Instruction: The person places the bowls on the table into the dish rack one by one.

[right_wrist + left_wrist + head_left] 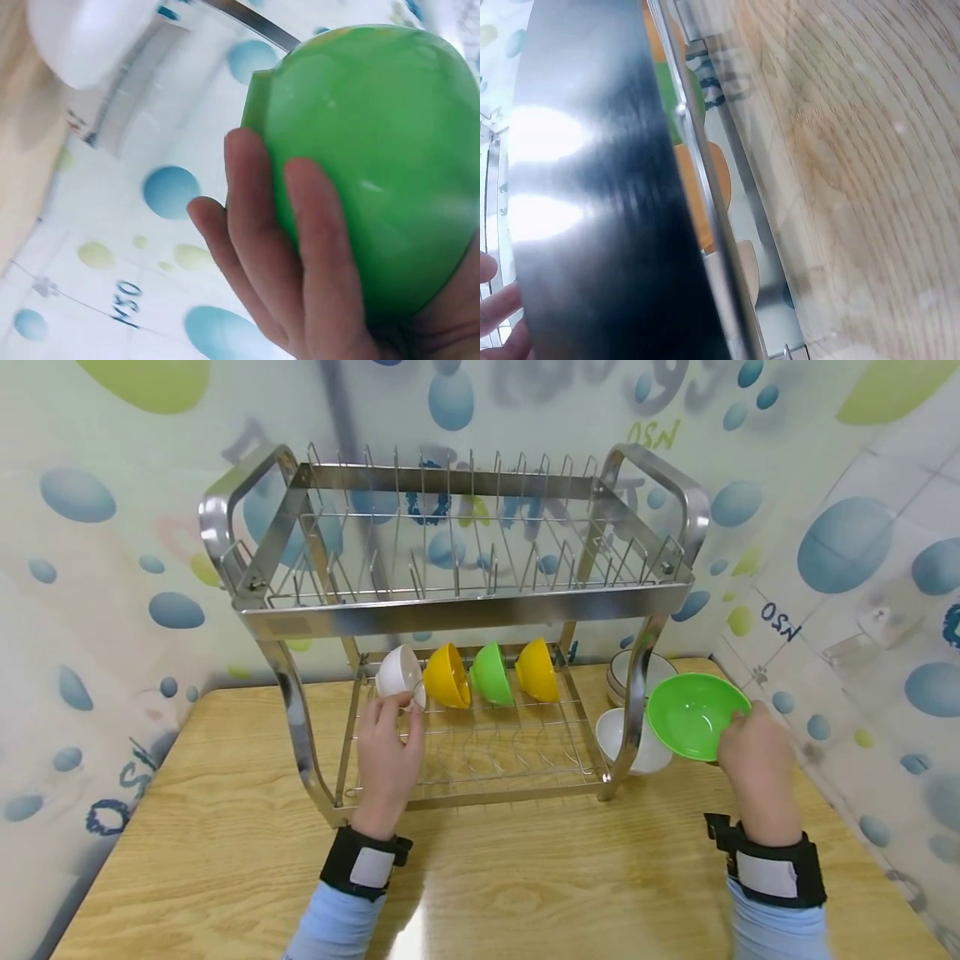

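My right hand (757,752) grips a green bowl (693,717) by its rim, to the right of the dish rack. From the right wrist view, the fingers (319,225) lie along the outside of the bowl. My left hand (388,752) reaches into the rack's lower tier and pinches the near rim of a white bowl (397,671). That bowl stands tilted on its side, leftmost in a row. Beside it lean a yellow bowl (446,675), a smaller green bowl (491,675) and another yellow bowl (537,671).
The two-tier metal dish rack (465,612) stands on a wooden table (525,893) close to the patterned wall. A white bowl (651,752) sits by its right leg, with stacked white bowls (660,670) behind. The upper tier has upright wire dividers.
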Available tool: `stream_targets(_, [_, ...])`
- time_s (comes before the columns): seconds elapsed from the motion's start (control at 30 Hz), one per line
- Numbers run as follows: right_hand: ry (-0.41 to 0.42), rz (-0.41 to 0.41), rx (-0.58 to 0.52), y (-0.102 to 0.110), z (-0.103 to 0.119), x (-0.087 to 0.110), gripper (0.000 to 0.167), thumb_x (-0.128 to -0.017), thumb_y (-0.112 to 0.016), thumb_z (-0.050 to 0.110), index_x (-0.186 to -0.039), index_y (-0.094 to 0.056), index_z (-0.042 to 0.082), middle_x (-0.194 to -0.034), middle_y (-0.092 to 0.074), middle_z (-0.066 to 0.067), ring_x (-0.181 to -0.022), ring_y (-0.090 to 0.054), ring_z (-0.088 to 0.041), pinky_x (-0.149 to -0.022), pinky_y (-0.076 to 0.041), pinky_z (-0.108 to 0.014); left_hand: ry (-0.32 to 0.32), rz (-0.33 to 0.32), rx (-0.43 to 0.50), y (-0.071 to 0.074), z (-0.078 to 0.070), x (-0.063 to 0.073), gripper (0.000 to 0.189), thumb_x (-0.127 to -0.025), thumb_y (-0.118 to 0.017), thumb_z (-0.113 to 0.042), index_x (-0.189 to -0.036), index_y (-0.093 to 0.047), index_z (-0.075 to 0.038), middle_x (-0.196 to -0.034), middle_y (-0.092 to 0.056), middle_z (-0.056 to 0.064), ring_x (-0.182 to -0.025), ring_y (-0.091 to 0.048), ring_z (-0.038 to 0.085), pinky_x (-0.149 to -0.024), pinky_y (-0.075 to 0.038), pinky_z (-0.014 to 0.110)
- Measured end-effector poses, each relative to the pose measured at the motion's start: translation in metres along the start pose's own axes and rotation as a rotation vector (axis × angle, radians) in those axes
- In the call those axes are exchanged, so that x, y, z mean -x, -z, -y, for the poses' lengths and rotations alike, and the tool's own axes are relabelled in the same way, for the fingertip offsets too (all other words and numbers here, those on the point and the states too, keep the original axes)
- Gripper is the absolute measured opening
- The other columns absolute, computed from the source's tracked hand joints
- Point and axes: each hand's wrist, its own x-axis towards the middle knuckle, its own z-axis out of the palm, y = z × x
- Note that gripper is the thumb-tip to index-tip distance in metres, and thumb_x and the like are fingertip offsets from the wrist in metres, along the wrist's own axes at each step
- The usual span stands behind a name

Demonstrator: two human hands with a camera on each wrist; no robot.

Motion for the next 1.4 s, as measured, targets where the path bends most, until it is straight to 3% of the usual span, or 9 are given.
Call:
stream_targets(0.17, [-0.012, -0.006, -0.004, 0.016, 0.005, 0.009, 0.043, -0.099, -0.027, 0.009, -0.125, -0.036, -0.025, -0.114, -0.045, -0.048, -0.102, -0.047, -0.059, -0.085, -0.039, -0.065, 0.034, 0.028, 0.001, -0.001, -0.004, 0.0, 0.021, -0.091, -0.062, -0.013, -0.106, -0.065, 0.002, -0.1, -0.058, 0.017, -0.091, -0.055, 0.029, -0.07, -0.05, 0.037])
stream_targets(0.4, [-0.007, 0.094, -0.03, 0.03, 0.011, 0.02, 0.051, -0.101, -0.022, 0.015, -0.134, -0.027, -0.023, -0.126, -0.037, -0.047, -0.112, -0.041, -0.057, -0.094, -0.034, -0.066, 0.047, 0.067, 0.017, -0.004, -0.009, 0.0, 0.022, -0.091, -0.062, -0.014, -0.108, -0.063, 0.001, -0.105, -0.059, 0.017, -0.092, -0.058, 0.031, -0.068, -0.054, 0.039])
stream_targets(0.5, [0.019, 0.095, -0.041, 0.032, 0.014, 0.024, 0.049, -0.101, -0.023, 0.015, -0.131, -0.034, -0.022, -0.115, -0.046, -0.043, -0.099, -0.047, -0.051, -0.081, -0.042, -0.06, 0.051, 0.066, 0.007, -0.007, -0.012, 0.0, 0.021, -0.09, -0.063, -0.014, -0.107, -0.064, 0.0, -0.102, -0.059, 0.016, -0.09, -0.059, 0.03, -0.068, -0.053, 0.037])
stream_targets(0.63, [0.05, 0.099, -0.052, 0.033, 0.018, 0.029, 0.046, -0.1, -0.025, 0.015, -0.124, -0.04, -0.022, -0.1, -0.049, -0.036, -0.083, -0.047, -0.042, -0.068, -0.042, -0.052, 0.055, 0.067, -0.005, -0.011, -0.015, 0.001, 0.02, -0.09, -0.064, -0.013, -0.105, -0.065, 0.0, -0.098, -0.06, 0.016, -0.087, -0.059, 0.031, -0.07, -0.051, 0.037])
stream_targets(0.77, [0.057, 0.123, -0.078, 0.033, 0.022, 0.032, 0.048, -0.101, -0.025, 0.016, -0.131, -0.035, -0.02, -0.117, -0.046, -0.042, -0.1, -0.046, -0.051, -0.085, -0.039, -0.063, 0.062, 0.084, 0.0, -0.014, -0.018, 0.002, 0.021, -0.091, -0.062, -0.014, -0.106, -0.065, -0.001, -0.098, -0.06, 0.015, -0.085, -0.059, 0.031, -0.069, -0.051, 0.035])
stream_targets(0.87, [0.064, 0.118, -0.079, 0.032, 0.025, 0.035, 0.047, -0.101, -0.026, 0.017, -0.13, -0.038, -0.018, -0.113, -0.049, -0.04, -0.096, -0.05, -0.048, -0.079, -0.043, -0.059, 0.062, 0.096, -0.01, -0.017, -0.022, 0.003, 0.021, -0.091, -0.062, -0.017, -0.105, -0.065, -0.001, -0.097, -0.06, 0.014, -0.081, -0.059, 0.029, -0.065, -0.051, 0.034])
stream_targets(1.0, [0.093, 0.107, -0.067, 0.029, 0.03, 0.04, 0.043, -0.101, -0.029, 0.016, -0.123, -0.044, -0.018, -0.094, -0.054, -0.033, -0.074, -0.053, -0.036, -0.06, -0.043, -0.041, 0.054, 0.114, 0.001, -0.02, -0.026, 0.007, 0.022, -0.092, -0.061, -0.018, -0.104, -0.065, 0.0, -0.096, -0.061, 0.015, -0.081, -0.059, 0.029, -0.064, -0.051, 0.034])
stream_targets(1.07, [0.109, 0.119, -0.068, 0.028, 0.033, 0.042, 0.043, -0.101, -0.029, 0.016, -0.124, -0.043, -0.018, -0.091, -0.055, -0.032, -0.07, -0.054, -0.034, -0.056, -0.042, -0.036, 0.058, 0.13, 0.019, -0.021, -0.028, 0.008, 0.022, -0.092, -0.06, -0.018, -0.105, -0.065, -0.001, -0.097, -0.06, 0.016, -0.084, -0.059, 0.03, -0.065, -0.05, 0.033])
stream_targets(1.4, [0.173, 0.143, -0.083, 0.019, 0.047, 0.052, 0.04, -0.101, -0.032, 0.015, -0.123, -0.046, -0.015, -0.091, -0.059, -0.032, -0.069, -0.057, -0.032, -0.056, -0.047, -0.039, 0.105, 0.202, 0.066, -0.025, -0.032, 0.012, 0.025, -0.095, -0.057, -0.024, -0.105, -0.064, -0.003, -0.099, -0.061, 0.015, -0.085, -0.059, 0.029, -0.067, -0.051, 0.034])
